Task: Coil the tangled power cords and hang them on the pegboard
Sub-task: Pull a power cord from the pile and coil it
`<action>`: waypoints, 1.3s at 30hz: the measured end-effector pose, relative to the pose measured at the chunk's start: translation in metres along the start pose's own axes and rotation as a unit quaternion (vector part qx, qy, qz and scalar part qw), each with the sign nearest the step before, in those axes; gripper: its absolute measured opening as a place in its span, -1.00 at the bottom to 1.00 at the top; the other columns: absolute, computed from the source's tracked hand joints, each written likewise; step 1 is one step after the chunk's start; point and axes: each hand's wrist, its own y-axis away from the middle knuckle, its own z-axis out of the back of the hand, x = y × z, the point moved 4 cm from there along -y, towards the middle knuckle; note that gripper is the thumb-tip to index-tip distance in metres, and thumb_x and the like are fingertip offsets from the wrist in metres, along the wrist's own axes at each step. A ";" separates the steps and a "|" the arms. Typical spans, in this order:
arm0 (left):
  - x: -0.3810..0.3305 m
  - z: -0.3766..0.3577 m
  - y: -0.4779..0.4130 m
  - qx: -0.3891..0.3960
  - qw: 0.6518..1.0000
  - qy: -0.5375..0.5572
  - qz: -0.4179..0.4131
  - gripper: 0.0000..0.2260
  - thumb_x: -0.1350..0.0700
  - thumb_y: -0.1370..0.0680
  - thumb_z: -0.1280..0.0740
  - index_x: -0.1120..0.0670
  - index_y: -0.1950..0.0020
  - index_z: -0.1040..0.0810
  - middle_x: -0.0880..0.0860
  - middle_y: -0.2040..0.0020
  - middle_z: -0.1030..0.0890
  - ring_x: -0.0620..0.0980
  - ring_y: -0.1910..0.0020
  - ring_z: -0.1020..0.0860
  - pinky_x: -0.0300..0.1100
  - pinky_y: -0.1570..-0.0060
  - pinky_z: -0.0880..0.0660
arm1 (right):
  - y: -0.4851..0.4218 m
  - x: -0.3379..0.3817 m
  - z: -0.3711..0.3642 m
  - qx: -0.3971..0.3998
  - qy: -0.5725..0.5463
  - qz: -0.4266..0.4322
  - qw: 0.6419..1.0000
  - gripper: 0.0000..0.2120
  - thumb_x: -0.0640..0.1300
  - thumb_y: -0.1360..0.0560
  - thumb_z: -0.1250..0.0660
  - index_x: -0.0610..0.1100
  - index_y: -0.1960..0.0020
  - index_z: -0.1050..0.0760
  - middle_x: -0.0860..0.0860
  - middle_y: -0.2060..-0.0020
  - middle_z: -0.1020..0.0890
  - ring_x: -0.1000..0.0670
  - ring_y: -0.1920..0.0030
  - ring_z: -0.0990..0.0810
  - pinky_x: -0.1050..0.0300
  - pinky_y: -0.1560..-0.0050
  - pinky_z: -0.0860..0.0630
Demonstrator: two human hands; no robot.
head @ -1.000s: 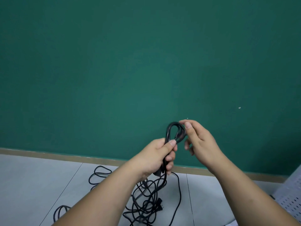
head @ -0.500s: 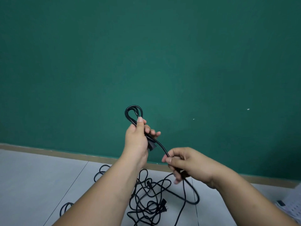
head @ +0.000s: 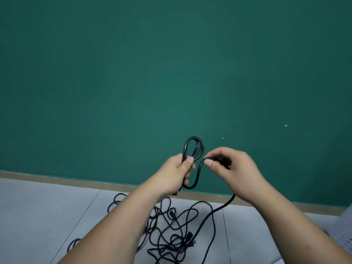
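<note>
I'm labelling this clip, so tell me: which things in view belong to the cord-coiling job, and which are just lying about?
Job: coiled loops, gripped by left hand; trailing cord, pinched by right hand; tangled cords; pegboard corner, far right.
Just there: green wall; baseboard; floor tiles.

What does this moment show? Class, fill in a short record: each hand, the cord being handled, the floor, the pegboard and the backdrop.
Left hand: grips the coiled loops, which stand up above the fist.
Right hand: pinches the next stretch of the same black power cord, beside the loops.
Slack: trails from the right hand down to the tiled floor.
Tangled cords: heaped on the floor, not yet coiled.
Pegboard: white, only a corner in view, lower right.
Backdrop: green wall.
</note>
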 end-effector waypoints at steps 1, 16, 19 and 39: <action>-0.004 -0.007 0.004 0.024 0.999 0.026 0.007 -0.68 -0.06 -0.77 -0.14 0.06 0.06 -0.52 -0.04 0.34 -0.46 -0.02 0.36 -0.47 0.00 0.09 -0.42 | -0.001 -0.003 0.003 -0.020 -0.017 -0.015 1.000 -0.94 -0.08 -0.54 -0.55 0.05 0.04 -0.69 0.11 0.17 -0.74 0.05 0.12 -0.68 0.16 0.06 -0.58; -0.009 -0.041 0.015 0.084 0.995 0.029 0.036 -0.85 0.04 -0.73 -0.21 0.07 -0.01 -0.41 0.06 0.26 -0.56 0.07 0.29 -0.53 -0.09 0.22 -0.48 | -0.002 -0.010 0.012 -0.112 0.079 -0.041 0.990 -0.73 0.05 -0.48 -0.59 0.06 0.06 -0.49 0.09 0.16 -0.61 0.18 0.24 -0.58 0.35 0.19 -0.46; -0.010 -0.031 0.011 0.031 0.991 0.122 0.038 -0.87 0.09 -0.76 -0.18 0.12 -0.07 -0.39 0.02 0.27 -0.52 0.06 0.35 -0.53 -0.09 0.32 -0.49 | -0.005 -0.023 0.010 -0.044 0.069 -0.088 0.993 -0.87 0.06 -0.60 -0.45 0.08 0.00 -0.51 0.07 0.17 -0.68 0.06 0.21 -0.69 0.06 0.07 -0.58; -0.015 -0.039 0.017 0.077 0.992 0.098 -0.015 -0.90 0.11 -0.76 -0.21 0.08 -0.10 -0.47 0.12 0.10 -0.66 0.08 0.23 -0.67 -0.06 0.13 -0.65 | 0.003 -0.003 -0.004 -0.119 -0.084 -0.114 0.983 -0.90 -0.12 -0.61 -0.47 -0.11 0.04 -0.59 -0.05 0.33 -0.74 -0.07 0.34 -0.75 -0.18 0.05 -0.72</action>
